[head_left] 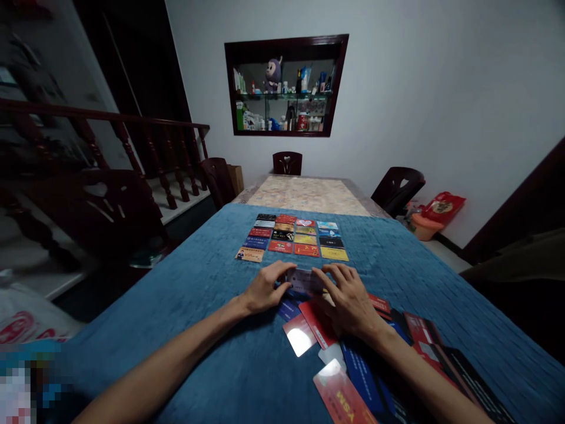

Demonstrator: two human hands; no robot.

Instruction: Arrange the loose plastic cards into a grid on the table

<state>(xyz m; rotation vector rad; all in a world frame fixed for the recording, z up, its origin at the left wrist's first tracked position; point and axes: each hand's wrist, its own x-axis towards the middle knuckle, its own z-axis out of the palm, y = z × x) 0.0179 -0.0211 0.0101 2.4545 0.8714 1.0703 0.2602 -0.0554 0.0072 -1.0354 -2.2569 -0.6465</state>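
fingertips [286, 270] of both hands on grey card [303, 280] between them

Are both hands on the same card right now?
Yes: the left hand and the right hand pinch opposite ends of one pale card just above the blue cloth.

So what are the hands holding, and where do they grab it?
Both hands, left and right, pinch one grey card by its short ends, above the loose cards.
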